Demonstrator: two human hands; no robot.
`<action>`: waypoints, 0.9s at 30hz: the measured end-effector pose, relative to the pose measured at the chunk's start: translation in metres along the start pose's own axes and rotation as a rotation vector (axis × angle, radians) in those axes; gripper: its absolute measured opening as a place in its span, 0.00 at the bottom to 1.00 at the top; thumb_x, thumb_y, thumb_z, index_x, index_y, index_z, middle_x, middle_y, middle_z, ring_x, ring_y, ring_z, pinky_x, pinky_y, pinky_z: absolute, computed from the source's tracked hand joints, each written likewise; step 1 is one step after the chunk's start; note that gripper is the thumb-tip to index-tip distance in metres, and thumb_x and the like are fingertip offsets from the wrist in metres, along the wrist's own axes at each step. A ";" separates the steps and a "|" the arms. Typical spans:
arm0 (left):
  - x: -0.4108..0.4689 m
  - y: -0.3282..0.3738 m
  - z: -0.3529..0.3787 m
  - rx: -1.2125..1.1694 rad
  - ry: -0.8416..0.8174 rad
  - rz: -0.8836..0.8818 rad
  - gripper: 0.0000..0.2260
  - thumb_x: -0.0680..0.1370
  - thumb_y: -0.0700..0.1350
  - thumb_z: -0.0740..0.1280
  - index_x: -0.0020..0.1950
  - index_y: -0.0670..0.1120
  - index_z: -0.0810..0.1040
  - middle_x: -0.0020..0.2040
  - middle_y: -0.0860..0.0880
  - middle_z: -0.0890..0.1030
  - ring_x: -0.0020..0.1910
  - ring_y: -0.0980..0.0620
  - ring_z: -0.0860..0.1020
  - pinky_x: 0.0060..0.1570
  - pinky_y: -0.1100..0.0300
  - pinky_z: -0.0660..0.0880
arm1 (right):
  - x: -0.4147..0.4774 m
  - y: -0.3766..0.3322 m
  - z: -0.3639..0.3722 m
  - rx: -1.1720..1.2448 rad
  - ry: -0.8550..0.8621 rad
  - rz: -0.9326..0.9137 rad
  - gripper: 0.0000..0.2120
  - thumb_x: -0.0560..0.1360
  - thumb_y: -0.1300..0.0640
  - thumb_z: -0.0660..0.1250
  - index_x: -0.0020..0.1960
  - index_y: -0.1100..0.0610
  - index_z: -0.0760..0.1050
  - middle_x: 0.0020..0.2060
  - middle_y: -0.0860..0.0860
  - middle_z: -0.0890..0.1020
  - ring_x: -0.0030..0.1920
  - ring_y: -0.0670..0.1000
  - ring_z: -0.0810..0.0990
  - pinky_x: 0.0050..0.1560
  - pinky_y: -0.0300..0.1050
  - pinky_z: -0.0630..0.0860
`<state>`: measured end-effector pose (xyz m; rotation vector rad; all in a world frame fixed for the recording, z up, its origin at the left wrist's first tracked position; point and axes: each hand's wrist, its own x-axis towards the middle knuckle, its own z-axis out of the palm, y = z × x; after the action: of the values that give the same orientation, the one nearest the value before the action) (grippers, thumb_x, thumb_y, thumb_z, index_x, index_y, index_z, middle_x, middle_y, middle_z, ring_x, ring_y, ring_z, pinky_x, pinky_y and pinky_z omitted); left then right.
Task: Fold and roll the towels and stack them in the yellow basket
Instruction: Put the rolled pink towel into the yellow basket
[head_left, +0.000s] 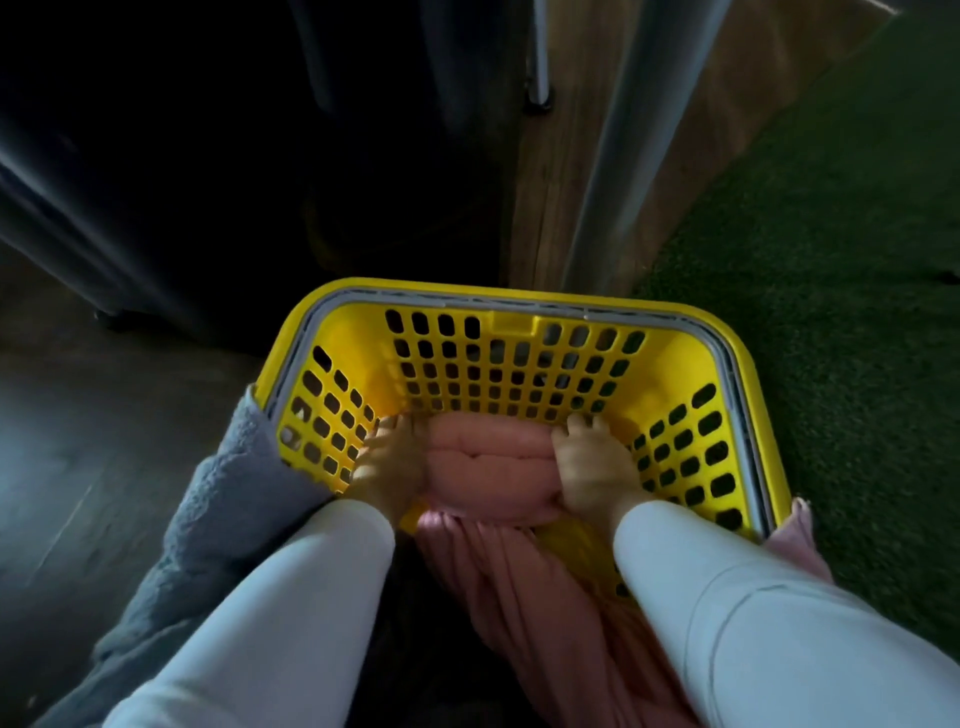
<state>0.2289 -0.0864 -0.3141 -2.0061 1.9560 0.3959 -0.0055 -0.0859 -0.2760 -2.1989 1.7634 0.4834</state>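
A yellow perforated basket (519, 358) with a grey rim stands on the floor right in front of me. Deep inside it lies a rolled pink towel (488, 462). My left hand (387, 465) grips the roll's left end and my right hand (592, 467) grips its right end, both reaching down into the basket. A loose pink towel (524, 597) hangs over the basket's near edge between my arms. A grey fluffy towel (218, 514) drapes beside the basket's left corner, under my left sleeve.
Green carpet (831, 312) lies to the right of the basket. Dark wooden floor (78, 467) spreads to the left. A metal leg (623, 156) rises just behind the basket, and dark furniture (156, 156) fills the back left.
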 end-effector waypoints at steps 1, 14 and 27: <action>-0.001 0.000 0.004 0.028 0.031 0.005 0.22 0.82 0.42 0.55 0.76 0.44 0.57 0.71 0.44 0.67 0.69 0.44 0.67 0.68 0.50 0.67 | 0.001 0.000 0.001 -0.008 0.008 -0.003 0.22 0.74 0.58 0.68 0.67 0.57 0.69 0.65 0.55 0.68 0.65 0.60 0.66 0.56 0.51 0.77; 0.006 -0.002 -0.009 0.048 -0.101 0.025 0.28 0.76 0.43 0.69 0.73 0.44 0.63 0.65 0.42 0.70 0.64 0.43 0.72 0.62 0.50 0.75 | 0.000 0.004 -0.015 0.080 -0.151 0.048 0.28 0.76 0.51 0.69 0.72 0.56 0.65 0.70 0.57 0.64 0.70 0.62 0.63 0.69 0.53 0.67; -0.126 0.026 -0.158 -0.189 0.059 0.125 0.18 0.76 0.49 0.71 0.63 0.45 0.75 0.59 0.45 0.76 0.57 0.47 0.74 0.52 0.56 0.73 | -0.139 0.005 -0.135 0.216 -0.104 0.013 0.18 0.77 0.51 0.66 0.66 0.48 0.71 0.65 0.56 0.68 0.62 0.62 0.73 0.55 0.54 0.74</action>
<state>0.1959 -0.0363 -0.1195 -2.0347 2.1598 0.5775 -0.0262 -0.0208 -0.0948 -1.9802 1.6912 0.3837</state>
